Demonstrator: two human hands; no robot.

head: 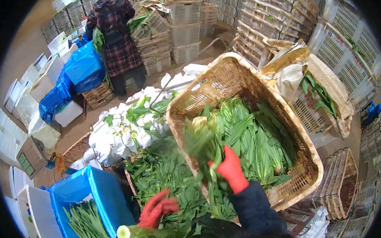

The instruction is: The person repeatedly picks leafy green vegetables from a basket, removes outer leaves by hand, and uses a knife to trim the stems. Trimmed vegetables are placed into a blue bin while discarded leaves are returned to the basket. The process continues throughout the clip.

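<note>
My right hand [231, 170], in a red glove, grips the leaves of a motion-blurred celtuce [199, 136] over the near-left side of a tan plastic crate [309, 164]. Inside the crate lie more leafy celtuce [253, 141], packed side by side. My left hand [158, 208], also red-gloved, hovers above a heap of loose green leaves [167, 167] with its fingers apart and nothing between them. Celtuce stalks with pale cut ends [135, 235] lie just below the left hand, against my body; my left forearm is hidden there.
At my left stands a box lined with blue plastic [112, 194], holding long green leaves [86, 221]. White bags [114, 139] with scraps lie beyond the heap. Crates are stacked high [275, 11] at the back right. A person in a plaid coat [117, 42] stands farther off.
</note>
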